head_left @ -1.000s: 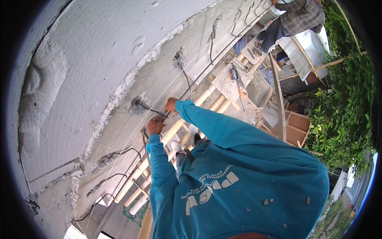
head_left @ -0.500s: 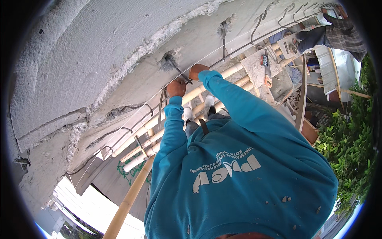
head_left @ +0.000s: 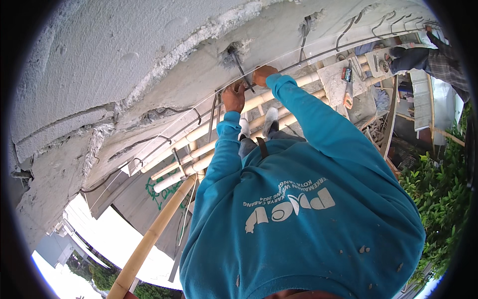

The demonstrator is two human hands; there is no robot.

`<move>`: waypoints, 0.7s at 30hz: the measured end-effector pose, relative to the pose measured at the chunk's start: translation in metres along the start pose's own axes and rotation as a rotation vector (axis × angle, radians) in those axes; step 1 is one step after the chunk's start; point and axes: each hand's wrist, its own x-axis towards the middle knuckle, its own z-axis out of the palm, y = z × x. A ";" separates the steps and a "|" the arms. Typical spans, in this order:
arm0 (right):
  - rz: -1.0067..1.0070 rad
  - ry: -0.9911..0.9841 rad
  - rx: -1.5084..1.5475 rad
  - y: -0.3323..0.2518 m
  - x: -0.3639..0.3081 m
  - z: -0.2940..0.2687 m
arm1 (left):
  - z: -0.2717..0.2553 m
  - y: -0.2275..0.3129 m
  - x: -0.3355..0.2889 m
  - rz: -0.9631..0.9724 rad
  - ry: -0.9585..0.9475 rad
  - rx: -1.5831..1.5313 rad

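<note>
A long thin steel bar (head_left: 318, 57) runs along the lower part of the concrete wall (head_left: 124, 60). My left hand (head_left: 233, 98) is closed at this bar, its fingers bent and the thumb side turned up. Just to its right, my right hand (head_left: 265, 76) is curled at the same bar, its fingertips mostly hidden behind the hand. Between the two hands, a short steel rod (head_left: 242, 70) sticks out of a chipped hole in the wall and reaches down to the bar. A thin pale string (head_left: 209, 97) stretches along the wall close to both hands.
Bamboo poles (head_left: 294, 87) form a scaffold under my feet. A board (head_left: 338, 82) at right carries a handsaw (head_left: 348, 94). One slanting bamboo pole (head_left: 149, 239) stands at lower left. Another person (head_left: 438, 60) works at far right, beyond which leafy bushes (head_left: 438, 199) grow.
The view has shifted, so the wall and scaffold appear farther right. Both hands stay by the projecting rod; the left hand has turned so that its thumb and fingers show more.
</note>
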 end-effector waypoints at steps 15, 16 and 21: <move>-0.078 0.090 0.077 0.000 -0.018 0.001 | -0.007 0.006 0.007 -0.414 -0.191 -0.358; -0.080 0.094 0.079 -0.002 -0.021 0.000 | -0.007 -0.001 0.004 -0.392 -0.182 -0.343; -0.096 0.120 0.099 0.001 -0.020 0.005 | -0.027 -0.004 -0.020 -0.312 0.069 -0.346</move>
